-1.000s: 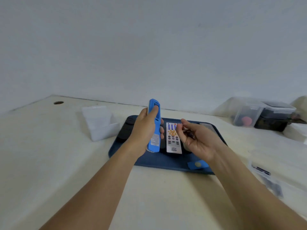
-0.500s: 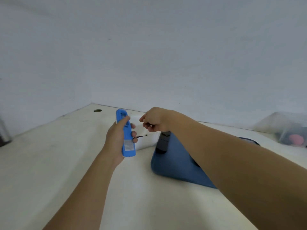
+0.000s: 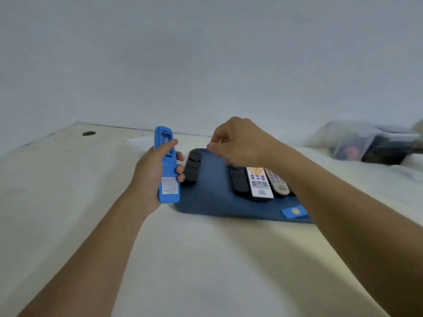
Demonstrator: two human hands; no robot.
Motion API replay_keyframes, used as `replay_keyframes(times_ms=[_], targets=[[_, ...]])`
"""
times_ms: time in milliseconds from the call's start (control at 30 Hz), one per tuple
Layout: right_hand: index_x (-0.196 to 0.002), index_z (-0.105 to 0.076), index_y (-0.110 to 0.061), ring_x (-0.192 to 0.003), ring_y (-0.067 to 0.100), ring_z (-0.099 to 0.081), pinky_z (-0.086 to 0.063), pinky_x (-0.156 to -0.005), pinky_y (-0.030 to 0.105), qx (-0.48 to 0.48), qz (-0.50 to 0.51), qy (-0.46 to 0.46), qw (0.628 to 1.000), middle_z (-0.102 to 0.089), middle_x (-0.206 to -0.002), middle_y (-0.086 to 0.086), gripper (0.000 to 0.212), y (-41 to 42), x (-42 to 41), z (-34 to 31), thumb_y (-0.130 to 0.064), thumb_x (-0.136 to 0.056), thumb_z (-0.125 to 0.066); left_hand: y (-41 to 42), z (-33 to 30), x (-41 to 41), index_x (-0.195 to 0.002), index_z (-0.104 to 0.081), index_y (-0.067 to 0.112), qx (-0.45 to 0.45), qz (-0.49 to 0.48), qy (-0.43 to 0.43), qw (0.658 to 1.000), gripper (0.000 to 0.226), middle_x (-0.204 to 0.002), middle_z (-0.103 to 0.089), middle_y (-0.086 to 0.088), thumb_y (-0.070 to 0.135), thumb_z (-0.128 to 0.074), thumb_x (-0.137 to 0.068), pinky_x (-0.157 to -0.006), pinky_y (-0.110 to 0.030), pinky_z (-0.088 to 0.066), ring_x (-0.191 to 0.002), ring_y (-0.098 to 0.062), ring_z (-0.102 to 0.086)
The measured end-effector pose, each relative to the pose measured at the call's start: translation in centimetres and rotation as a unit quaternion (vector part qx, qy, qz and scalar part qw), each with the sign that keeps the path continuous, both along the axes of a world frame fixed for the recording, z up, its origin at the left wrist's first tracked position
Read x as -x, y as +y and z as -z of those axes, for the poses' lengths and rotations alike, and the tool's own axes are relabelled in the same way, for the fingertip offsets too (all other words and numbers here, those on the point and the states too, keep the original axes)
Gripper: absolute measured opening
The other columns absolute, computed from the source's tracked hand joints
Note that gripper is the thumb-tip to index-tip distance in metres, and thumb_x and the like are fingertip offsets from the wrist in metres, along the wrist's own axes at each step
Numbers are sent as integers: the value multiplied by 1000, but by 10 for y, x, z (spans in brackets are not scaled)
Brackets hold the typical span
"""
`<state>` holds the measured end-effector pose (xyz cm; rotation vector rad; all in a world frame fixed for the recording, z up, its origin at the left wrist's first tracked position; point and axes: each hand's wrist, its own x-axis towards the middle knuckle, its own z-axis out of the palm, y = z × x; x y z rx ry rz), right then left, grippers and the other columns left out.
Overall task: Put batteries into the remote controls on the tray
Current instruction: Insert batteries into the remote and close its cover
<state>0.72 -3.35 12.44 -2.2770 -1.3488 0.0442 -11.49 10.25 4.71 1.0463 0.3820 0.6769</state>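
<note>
Gripping the blue silicone-sleeved remote control (image 3: 167, 170) upright just left of the dark blue tray (image 3: 212, 197), the left hand (image 3: 152, 177) waits while the right hand (image 3: 238, 145), back above the tray from the counter's (image 3: 206, 259) left, pinches something small, apparently a battery.

A plain indoor workroom is showing: a bare grey-white wall (image 3: 206, 53) is backing a cream desk with a cable hole (image 3: 88, 133), clear plastic storage boxes (image 3: 357, 145) sitting alongside.
</note>
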Motion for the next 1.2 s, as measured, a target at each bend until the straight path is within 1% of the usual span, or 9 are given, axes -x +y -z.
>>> replay_keyframes(times_ms=[100,200,367,533,633,800,900,1033,1200], targets=[[-68,-71,-12,-62,20,-70,-59,-66,33,76,88,-61,991,-72,-65,5,30,-84,-31,-8,-30,-90,-63,-57,-4,-43,-104,-54,13,-25,79,41,996,16,-71,-58,-5,22,-64,-96,-41,-24,-42,-49,-16,-47],[-74,-73,-6,-61,18,-73,-59,-55,27,137,156,21,978,-75,-69,7,30,-162,-53,-16,-23,-95,-61,-125,-7,-91,-94,-55,13,-56,154,64,984,16,-72,-58,-6,22,-68,-94,-42,-26,-43,-50,-17,-49],[-93,-76,-12,-80,15,-70,-59,-80,34,262,161,7,951,-75,-86,-3,28,-246,-62,-5,-18,-101,-49,-211,-4,-137,-94,-57,9,-121,197,98,968,16,-73,-58,-8,18,-70,-92,-46,-28,-49,-48,-16,-54],[-108,-71,-12,-100,24,-63,-50,-85,31,285,220,-68,930,-69,-111,2,26,-291,-76,19,-11,-100,-47,-257,-2,-156,-108,-57,7,-193,199,169,946,36,-76,-61,-12,18,-80,-83,-55,-36,-60,-56,-20,-60],[-116,-69,-8,-107,29,-62,-52,-92,39,367,242,-49,897,-67,-117,9,35,-302,-87,37,-35,-101,-53,-273,1,-158,-109,-56,10,-223,221,194,929,34,-78,-60,-11,18,-79,-85,-58,-38,-61,-58,-21,-62],[-122,-64,-20,-90,18,-73,-50,-67,29,308,249,70,916,-65,-112,-2,40,-310,-104,46,-43,-89,-66,-282,2,-159,-118,-51,10,-196,284,219,913,30,-98,-62,-18,2,-64,-93,-53,-32,-60,-58,-24,-70],[-133,-52,-31,-76,15,-72,-60,-79,33,231,213,173,934,-63,-109,0,41,-308,-113,45,-20,-95,-62,-285,6,-156,-118,-52,14,-175,285,208,919,33,-104,-67,-19,-2,-65,-92,-54,-31,-59,-63,-25,-73],[-119,-62,-29,-78,18,-75,-63,-78,33,224,207,194,932,-72,-108,5,30,-300,-129,43,-18,-91,-67,-290,11,-153,-119,-51,19,-161,258,190,934,37,-108,-68,-19,0,-68,-92,-61,-35,-63,-70,-27,-75],[-70,-54,-11,-61,14,-50,-37,-51,22,334,261,4,906,-56,-76,4,36,-271,-130,55,-37,-93,-65,-293,12,-150,-121,-54,11,-178,241,190,935,34,-102,-65,-15,6,-71,-91,-41,-18,-47,-44,-8,-64]])
